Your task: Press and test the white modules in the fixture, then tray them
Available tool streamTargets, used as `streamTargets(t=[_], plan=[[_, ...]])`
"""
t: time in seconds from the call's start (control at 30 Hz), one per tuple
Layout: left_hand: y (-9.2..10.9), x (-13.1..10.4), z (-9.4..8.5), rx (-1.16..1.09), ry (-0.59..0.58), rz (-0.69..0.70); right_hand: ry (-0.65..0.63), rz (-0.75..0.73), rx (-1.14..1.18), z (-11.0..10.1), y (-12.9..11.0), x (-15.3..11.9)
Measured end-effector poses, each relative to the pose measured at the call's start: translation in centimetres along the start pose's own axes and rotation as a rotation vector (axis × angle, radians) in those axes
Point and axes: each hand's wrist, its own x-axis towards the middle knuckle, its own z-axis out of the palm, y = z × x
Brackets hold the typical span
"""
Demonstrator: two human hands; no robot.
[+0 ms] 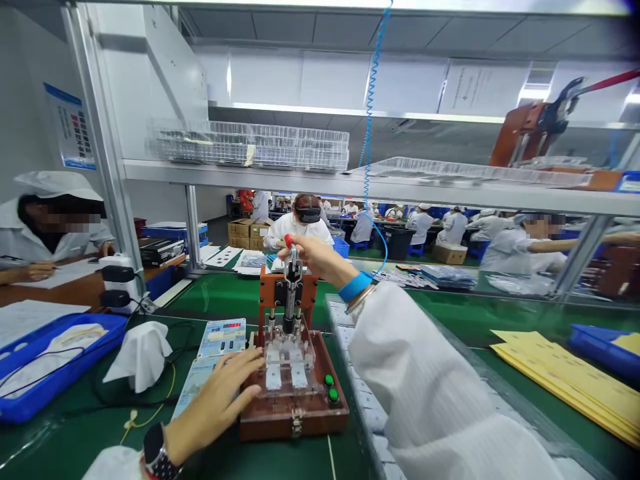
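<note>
The person's right hand (320, 257) is closed around the red-knobbed metal lever (289, 241) at the top of an upright clamp with an orange bracket (267, 293). The clamp stands on a brown wooden box (270, 427), near the middle of the green work table (215, 460). The left hand (226, 392) grasps nothing; it lies spread, fingers at the left side of the clear plastic plate (287, 389) on the box. Two flat white rectangular pieces (273, 377) sit side by side on that plate, below the clamp. Two round green buttons (333, 395) are at the box's right side. Blue-and-white printed sheets (223, 337) lie just left of it.
</note>
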Motion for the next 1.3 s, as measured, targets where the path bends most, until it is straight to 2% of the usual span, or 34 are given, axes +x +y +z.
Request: streamTargets(t=[0.07,0.13,0.27,0.37,0.53,0.63,0.7,0.77,0.87,1.0,1.17,1.3], plan=[[-1.1,-0.2,-1.2,-0.022,0.044,-0.034,-0.028,-0.015,0.069,0.1,-1.6,-0.4],[-2.6,-0.2,-2.3,-0.044,0.069,-0.082,-0.020,-0.127,0.086,0.1,-3.1,-1.7],[-5.7,0.0,-3.7,-0.070,0.105,-0.167,-0.001,-0.421,-0.156,0.9,-4.5,-6.0],[-7.4,0.2,-3.8,0.007,0.024,-0.210,0.067,-0.537,-0.365,2.2,-3.0,-9.2],[-8.0,1.3,-3.5,0.337,-0.276,-0.245,0.278,-0.754,-0.489,4.7,2.5,-12.0],[-7.5,2.2,-3.3,0.424,-0.418,-0.275,0.248,-0.771,-0.530,5.4,4.3,-12.4],[-7.3,2.6,-3.3,0.441,-0.481,-0.299,0.200,-0.740,-0.559,5.3,4.4,-12.7],[-7.4,2.8,-3.3,0.459,-0.493,-0.288,0.161,-0.712,-0.595,5.0,4.0,-13.3],[-7.8,2.6,-3.6,0.456,-0.432,-0.244,0.173,-0.699,-0.653,3.6,3.7,-15.1],[-8.6,1.7,-4.4,0.447,-0.371,-0.241,0.338,-0.623,-0.756,-0.3,5.6,-18.7],[-8.9,1.0,-5.3,0.443,-0.391,-0.284,0.519,-0.198,-0.857,-7.4,10.0,-23.5],[-8.9,1.0,-5.5,0.448,-0.439,-0.300,0.643,0.004,-0.754,-11.6,12.9,-27.0]])
